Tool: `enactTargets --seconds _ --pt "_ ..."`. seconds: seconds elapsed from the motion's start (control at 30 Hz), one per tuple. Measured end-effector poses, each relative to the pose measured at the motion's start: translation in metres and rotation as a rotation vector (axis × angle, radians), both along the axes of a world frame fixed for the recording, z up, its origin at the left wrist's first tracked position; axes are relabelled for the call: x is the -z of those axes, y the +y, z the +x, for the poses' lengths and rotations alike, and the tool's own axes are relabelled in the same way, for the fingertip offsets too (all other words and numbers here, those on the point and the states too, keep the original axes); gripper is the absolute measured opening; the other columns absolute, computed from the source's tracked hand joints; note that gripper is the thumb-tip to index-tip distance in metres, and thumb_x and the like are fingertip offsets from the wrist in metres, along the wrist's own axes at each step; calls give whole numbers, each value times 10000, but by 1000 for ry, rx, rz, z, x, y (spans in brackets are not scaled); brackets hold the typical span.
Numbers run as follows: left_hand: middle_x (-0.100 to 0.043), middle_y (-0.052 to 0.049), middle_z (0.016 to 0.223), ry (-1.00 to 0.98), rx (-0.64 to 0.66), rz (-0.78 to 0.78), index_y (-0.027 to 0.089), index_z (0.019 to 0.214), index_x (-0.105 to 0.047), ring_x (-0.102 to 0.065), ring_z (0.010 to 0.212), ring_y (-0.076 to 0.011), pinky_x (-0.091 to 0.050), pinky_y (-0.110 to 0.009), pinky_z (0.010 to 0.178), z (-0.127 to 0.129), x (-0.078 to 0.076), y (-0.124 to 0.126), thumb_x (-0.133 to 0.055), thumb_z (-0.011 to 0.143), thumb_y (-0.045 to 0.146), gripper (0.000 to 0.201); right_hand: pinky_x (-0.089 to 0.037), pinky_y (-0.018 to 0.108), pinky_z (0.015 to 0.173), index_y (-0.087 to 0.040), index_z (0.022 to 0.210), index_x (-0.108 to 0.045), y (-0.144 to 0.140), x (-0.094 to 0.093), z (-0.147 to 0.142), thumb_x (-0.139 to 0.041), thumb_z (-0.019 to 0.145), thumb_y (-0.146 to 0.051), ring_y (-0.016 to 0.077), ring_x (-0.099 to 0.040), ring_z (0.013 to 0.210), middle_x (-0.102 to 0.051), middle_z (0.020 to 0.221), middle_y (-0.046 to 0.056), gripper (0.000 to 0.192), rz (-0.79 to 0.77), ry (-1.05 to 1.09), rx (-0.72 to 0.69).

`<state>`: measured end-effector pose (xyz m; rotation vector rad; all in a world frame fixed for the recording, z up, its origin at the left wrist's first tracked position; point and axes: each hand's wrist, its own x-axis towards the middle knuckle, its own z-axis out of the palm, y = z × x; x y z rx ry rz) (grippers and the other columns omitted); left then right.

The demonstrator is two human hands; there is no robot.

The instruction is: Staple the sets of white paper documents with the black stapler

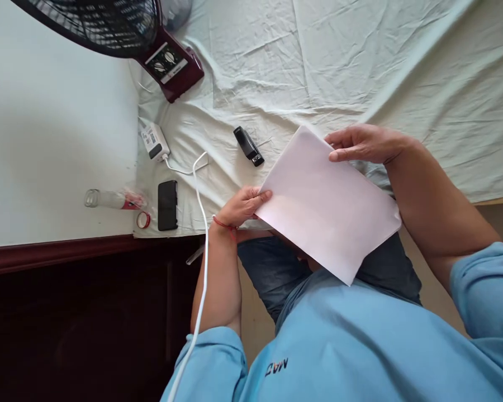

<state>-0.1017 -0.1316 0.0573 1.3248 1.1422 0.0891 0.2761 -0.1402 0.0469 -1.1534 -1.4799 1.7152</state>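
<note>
White paper sheets (322, 195), blank on the side facing me, are held tilted over my lap and the near edge of the cloth. My left hand (245, 205) pinches their left edge, thumb on top and fingers underneath. At the far right edge, my right hand (356, 144) has its thumb over the paper and its fingers behind it. How many sheets there are I cannot tell. A black stapler (248, 146) lies on the cloth, just beyond my left hand and apart from the paper.
A pale wrinkled cloth (251, 67) covers the surface. At the left are a dark red fan (174, 70), a white power adapter (155, 142), a black phone (167, 205), a glass bottle (109, 199) and a red-rimmed cap (143, 219). A white cable (205, 234) crosses my left arm.
</note>
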Motion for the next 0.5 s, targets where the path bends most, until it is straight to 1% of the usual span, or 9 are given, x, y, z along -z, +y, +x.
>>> enactTargets --seconds 0.07,0.13,0.2,0.27,0.3,0.37,0.4,0.43,0.5 --pt "-615 5 590 -27 -17 32 188 738 -732 -511 485 -93 -411 -208 402 1 4 6 -856 799 783 611 -644 328 769 -266 1043 -866 0 2 -6 -958 857 -541 234 -802 904 -841 966 29 345 -34 -62 16" --pt "-654 -2 642 -82 -101 113 185 826 -780 -514 508 -88 -382 -201 415 1 10 12 -895 792 704 533 -641 348 719 -257 951 -856 1 5 -14 -918 901 -510 237 -789 833 -829 920 39 265 -74 -102 68" --pt "-696 -2 708 -131 -269 232 189 916 -802 -528 540 -86 -366 -193 423 1 19 17 -952 745 597 467 -642 381 693 -244 896 -840 2 9 -23 -887 927 -449 247 -778 789 -819 900 60 213 -118 -120 158" --pt "-707 10 726 -157 -440 347 195 945 -801 -511 537 -82 -347 -195 416 1 29 23 -975 704 499 425 -655 416 687 -237 861 -820 3 12 -31 -881 923 -385 260 -774 769 -813 893 84 172 -170 -115 245" --pt "-705 16 718 -163 -488 396 196 960 -806 -482 518 -77 -329 -201 412 1 34 25 -961 715 467 397 -663 428 687 -236 848 -809 4 14 -34 -886 912 -362 262 -772 758 -809 886 92 160 -198 -107 280" --pt "-694 24 704 -158 -506 479 196 1025 -830 -431 492 -73 -317 -221 429 1 44 29 -887 806 438 332 -678 440 686 -235 838 -792 5 16 -38 -900 891 -334 255 -765 733 -801 867 98 156 -248 -93 327" --pt "-690 24 704 -144 -496 520 194 1049 -838 -439 505 -79 -342 -229 463 2 49 30 -838 861 422 295 -682 442 685 -235 839 -786 6 16 -39 -908 883 -328 250 -760 718 -796 856 97 160 -269 -91 342" --pt "-696 18 721 -125 -487 561 188 1046 -840 -482 546 -91 -386 -235 519 3 52 31 -790 908 388 248 -684 442 685 -236 846 -783 6 16 -40 -914 880 -329 243 -754 705 -791 846 93 165 -283 -89 356" --pt "-718 -1 767 -68 -473 627 170 978 -826 -579 676 -119 -456 -251 662 6 57 32 -709 955 286 166 -683 438 688 -241 854 -772 7 15 -40 -915 889 -350 229 -738 681 -769 807 76 183 -279 -97 373"
